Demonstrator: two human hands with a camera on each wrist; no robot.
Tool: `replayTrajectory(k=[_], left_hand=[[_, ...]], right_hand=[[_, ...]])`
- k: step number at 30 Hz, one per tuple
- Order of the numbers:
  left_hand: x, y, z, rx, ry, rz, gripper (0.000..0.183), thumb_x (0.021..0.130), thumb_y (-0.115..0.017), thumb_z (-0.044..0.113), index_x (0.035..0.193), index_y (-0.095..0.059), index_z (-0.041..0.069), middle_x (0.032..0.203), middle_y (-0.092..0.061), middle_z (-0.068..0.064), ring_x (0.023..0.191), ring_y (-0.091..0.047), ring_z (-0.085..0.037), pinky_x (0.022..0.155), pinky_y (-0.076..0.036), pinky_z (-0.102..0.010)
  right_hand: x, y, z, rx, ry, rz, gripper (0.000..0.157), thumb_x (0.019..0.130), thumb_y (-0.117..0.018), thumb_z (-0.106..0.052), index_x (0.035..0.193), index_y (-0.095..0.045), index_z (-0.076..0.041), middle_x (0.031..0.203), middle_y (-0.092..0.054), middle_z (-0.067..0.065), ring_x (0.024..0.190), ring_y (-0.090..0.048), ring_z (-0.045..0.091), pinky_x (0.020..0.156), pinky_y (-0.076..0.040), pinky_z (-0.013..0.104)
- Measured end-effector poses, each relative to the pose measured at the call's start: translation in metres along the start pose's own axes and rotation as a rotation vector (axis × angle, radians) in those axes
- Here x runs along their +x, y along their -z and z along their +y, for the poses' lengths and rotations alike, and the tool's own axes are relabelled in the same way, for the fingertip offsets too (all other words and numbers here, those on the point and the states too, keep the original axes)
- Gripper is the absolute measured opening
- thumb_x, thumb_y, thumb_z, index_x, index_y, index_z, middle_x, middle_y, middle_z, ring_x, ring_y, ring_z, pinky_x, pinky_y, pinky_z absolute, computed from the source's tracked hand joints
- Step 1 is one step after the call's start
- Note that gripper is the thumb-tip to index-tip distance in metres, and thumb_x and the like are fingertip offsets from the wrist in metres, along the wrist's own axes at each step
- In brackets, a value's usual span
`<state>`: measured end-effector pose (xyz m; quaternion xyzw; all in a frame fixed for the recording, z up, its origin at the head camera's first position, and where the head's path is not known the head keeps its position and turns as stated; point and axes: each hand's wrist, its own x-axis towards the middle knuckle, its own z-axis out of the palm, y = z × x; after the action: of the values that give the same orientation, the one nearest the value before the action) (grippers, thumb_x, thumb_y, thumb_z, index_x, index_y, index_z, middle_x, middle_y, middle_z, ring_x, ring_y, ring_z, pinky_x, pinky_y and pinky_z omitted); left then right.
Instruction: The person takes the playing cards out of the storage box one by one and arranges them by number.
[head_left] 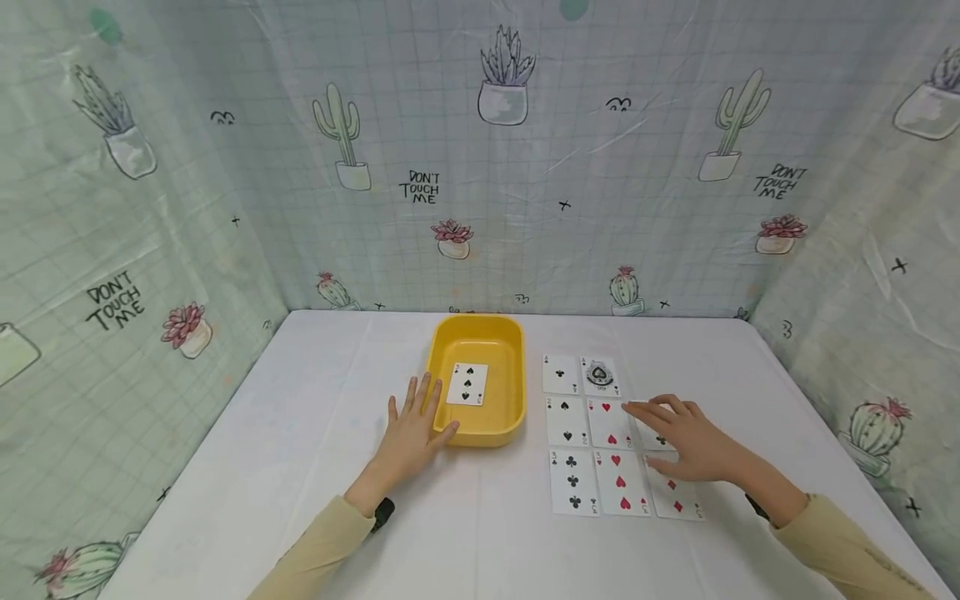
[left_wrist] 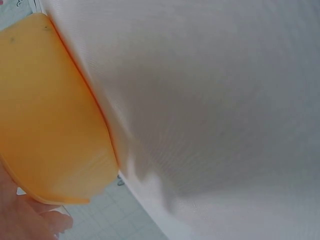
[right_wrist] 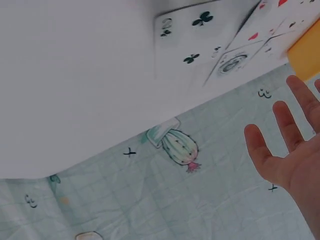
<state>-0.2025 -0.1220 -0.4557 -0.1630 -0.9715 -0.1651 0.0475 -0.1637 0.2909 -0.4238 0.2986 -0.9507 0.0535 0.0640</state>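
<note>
A yellow tray (head_left: pixel 512 429) stands on the table with one face-up three of spades (head_left: pixel 467 384) in it. My left hand (head_left: pixel 408 437) lies at the tray's left rim, fingers spread and thumb by the near corner. In the left wrist view the tray's outer wall (left_wrist: pixel 55 115) hides part of that hand (left_wrist: pixel 25 220). My right hand (head_left: pixel 697 442) is over the right side of the laid-out cards, fingers apart and holding nothing. It partly covers the two of clubs (head_left: pixel 647 435) and the three of diamonds (head_left: pixel 675 502). Beside it lies the two of hearts (head_left: pixel 609 423).
Several face-up cards form rows right of the tray: an ace of clubs (head_left: pixel 560 374) and ace of spades (head_left: pixel 600 377) at the back, a two of spades (head_left: pixel 566 422), then a three of clubs (head_left: pixel 574 483) and three of hearts (head_left: pixel 621 483). Cactus-print cloth (head_left: pixel 555 250) surrounds the white table (head_left: pixel 330 400).
</note>
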Motion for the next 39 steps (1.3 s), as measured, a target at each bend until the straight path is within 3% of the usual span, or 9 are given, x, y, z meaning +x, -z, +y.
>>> replayTrajectory(k=[8,27,39], left_hand=[[0.001,0.0,0.0,0.001,0.007,-0.018,0.074,0.088,-0.043,0.049,0.143,-0.017,0.008,0.151,-0.01,-0.013,0.139,-0.005,-0.034,0.102,-0.009,-0.066],[0.002,0.0,-0.001,0.015,0.011,-0.008,0.073,0.088,-0.044,0.049,0.143,-0.019,0.007,0.151,-0.01,-0.013,0.138,-0.007,-0.035,0.102,-0.01,-0.065],[0.001,-0.002,0.0,0.021,0.009,-0.001,0.073,0.088,-0.043,0.05,0.143,-0.019,0.008,0.151,-0.011,-0.013,0.138,-0.008,-0.035,0.101,-0.011,-0.065]], right_hand=[[0.034,0.004,-0.009,0.011,0.044,-0.03,0.07,0.073,-0.068,-0.031,0.135,-0.038,-0.016,0.132,-0.046,0.001,0.118,-0.035,0.024,0.092,-0.03,0.05],[0.092,0.002,-0.027,0.005,0.15,0.045,0.067,0.08,-0.062,-0.036,0.137,-0.035,-0.016,0.138,-0.041,0.003,0.12,-0.035,0.024,0.094,-0.033,0.05],[0.121,-0.006,-0.047,0.043,0.144,-0.015,0.066,0.082,-0.057,-0.04,0.139,-0.031,-0.02,0.141,-0.037,0.001,0.123,-0.033,0.023,0.098,-0.03,0.051]])
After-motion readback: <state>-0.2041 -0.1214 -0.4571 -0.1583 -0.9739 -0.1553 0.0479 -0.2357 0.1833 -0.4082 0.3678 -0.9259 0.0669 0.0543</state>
